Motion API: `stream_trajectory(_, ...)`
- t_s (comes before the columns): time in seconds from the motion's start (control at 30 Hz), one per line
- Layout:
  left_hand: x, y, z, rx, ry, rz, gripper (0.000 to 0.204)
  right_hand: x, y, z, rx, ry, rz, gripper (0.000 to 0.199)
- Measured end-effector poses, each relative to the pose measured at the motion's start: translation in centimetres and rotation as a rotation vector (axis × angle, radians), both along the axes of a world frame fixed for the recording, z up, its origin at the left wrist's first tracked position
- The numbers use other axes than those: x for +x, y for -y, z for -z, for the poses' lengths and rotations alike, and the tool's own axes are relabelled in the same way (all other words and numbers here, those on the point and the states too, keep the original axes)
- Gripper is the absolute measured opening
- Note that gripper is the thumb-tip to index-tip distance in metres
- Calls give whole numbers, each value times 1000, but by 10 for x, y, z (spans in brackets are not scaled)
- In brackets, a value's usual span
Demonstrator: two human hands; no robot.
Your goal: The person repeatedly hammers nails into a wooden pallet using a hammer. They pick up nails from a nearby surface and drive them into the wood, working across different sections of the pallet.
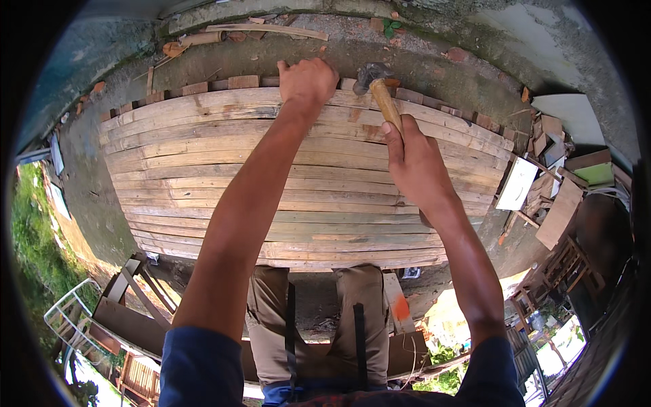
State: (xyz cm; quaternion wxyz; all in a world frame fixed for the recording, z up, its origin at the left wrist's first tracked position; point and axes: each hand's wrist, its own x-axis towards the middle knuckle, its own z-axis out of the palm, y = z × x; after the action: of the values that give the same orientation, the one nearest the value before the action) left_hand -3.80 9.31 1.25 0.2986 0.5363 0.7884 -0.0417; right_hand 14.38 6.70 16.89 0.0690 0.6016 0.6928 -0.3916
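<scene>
Head view: left hand (308,80), grip unclear, overhangs far edge of slats (346,178); right hand (419,163) holds hammer (384,102).

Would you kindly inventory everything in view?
slatted platform: one, tan, centre
hammer: one, grey head, tan handle, upper centre
panels: at least two, whitish, right
scrap boards: several, mostly brown, right
tubular frame: one, white, lower left
greenery: uncounted, green, far left
leafy plant: one, green, top
concrete wall: one, grey, upper right
left hand: one, bare, platform's far edge
right hand: one, bare, around hammer handle
sleeves: two, dark blue, bottom
trousers: one pair, khaki, bottom centre
</scene>
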Motion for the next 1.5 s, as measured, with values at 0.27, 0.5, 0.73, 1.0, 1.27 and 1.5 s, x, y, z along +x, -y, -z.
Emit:
stream_trajectory(0.27,0,-1,4,34,-39,23,43,7,-28,60,245,-137,124,28)
stream_trajectory(0.5,3,2,5,10,-94,65,38,12,4,123,495,-172,-69,23)
stream_trajectory(0.73,3,-1,5,10,-40,76,47,14,6,125,543,-209,-99,22)
stream_trajectory(1.0,8,2,4,59,-73,-6,51,13,13,130,561,-317,36,23)
stream_trajectory(1.27,5,-1,-8,-17,4,-23,55,10,-3,53,69,-187,163,31)
stream_trajectory(1.5,5,0,-6,-10,-24,-2,54,13,2,9,136,-302,94,31)
